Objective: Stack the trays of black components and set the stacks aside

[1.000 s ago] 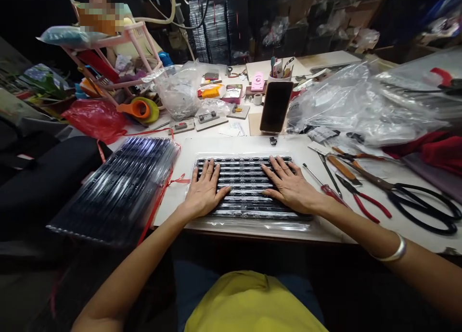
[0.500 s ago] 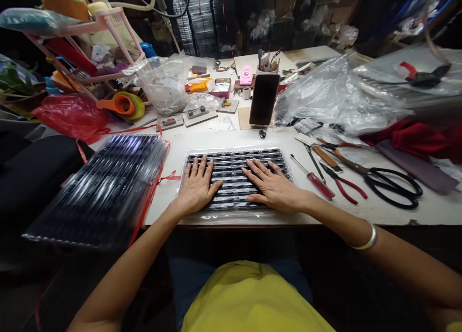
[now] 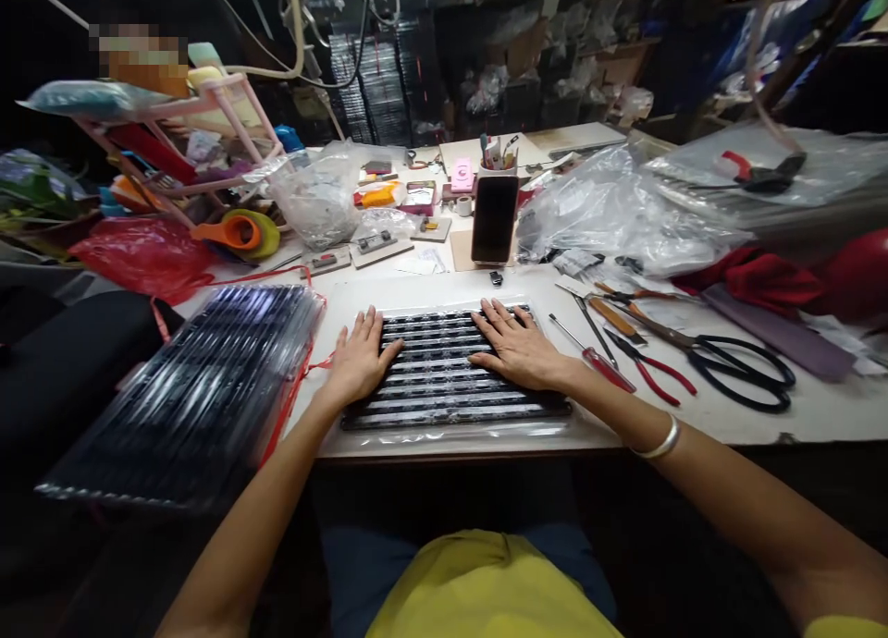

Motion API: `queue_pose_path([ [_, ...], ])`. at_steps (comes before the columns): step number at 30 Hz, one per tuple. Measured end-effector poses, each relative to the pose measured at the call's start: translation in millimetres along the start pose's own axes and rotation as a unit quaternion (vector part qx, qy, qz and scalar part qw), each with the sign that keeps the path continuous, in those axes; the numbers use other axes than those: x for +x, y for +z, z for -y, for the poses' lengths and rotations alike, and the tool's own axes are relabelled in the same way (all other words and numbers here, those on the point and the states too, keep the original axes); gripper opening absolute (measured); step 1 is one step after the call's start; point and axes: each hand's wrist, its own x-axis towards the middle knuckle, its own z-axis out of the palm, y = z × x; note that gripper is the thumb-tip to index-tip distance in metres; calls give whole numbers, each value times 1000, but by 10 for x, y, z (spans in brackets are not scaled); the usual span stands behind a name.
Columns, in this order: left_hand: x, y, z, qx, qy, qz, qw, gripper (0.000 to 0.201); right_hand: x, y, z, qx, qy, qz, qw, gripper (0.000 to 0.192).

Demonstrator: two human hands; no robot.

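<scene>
Pressing down with both palms, the person leans over a flat black tray (image 3: 450, 379) of ribbed rows that lies on the white table (image 3: 749, 416), close to its near edge and square in front of them. The left hand (image 3: 357, 361) lies open and flat on the tray's left end, fingers spread and pointing away from the body, gripping nothing. The right hand (image 3: 517, 347) lies just as flat on the right half of the tray, fingers fanned out toward the far edge, also holding nothing. A silver bangle (image 3: 659, 444) sits on the right forearm. A clear plastic sheet (image 3: 458, 432) shows under the tray along its near side.

Just to the right of the tray lie a screwdriver with a red handle (image 3: 597, 356), red-handled pliers (image 3: 648, 370) and big black scissors (image 3: 735, 370), all apart from the hands. Behind the tray a dark phone (image 3: 494, 217) stands upright, screen blank. To the left, a stack of similar black trays (image 3: 194, 388) wrapped in clear film with red string juts out over the table's left edge. Crumpled clear plastic bags (image 3: 617, 213) are heaped at the back right, and a red bag (image 3: 142, 254) lies at the back left.
</scene>
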Motion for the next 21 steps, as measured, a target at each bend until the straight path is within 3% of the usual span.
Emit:
queue_pose_path([
  [5,76,-43,42,6,2,-4,1000,72,4,-6,1,-10,5,-8,1000,82],
  [10,85,-22,-264,19,31,-52,998,65,-2,6,24,-19,4,-27,999,81],
  [14,88,68,-458,12,73,-11,997,64,10,8,39,-28,5,-36,999,80],
  [17,40,58,-326,-7,93,6,996,63,-64,-2,-29,-24,-4,-33,999,75],
  [21,-199,19,156,-71,80,6,994,56,-318,35,-208,-21,17,-47,999,61],
])
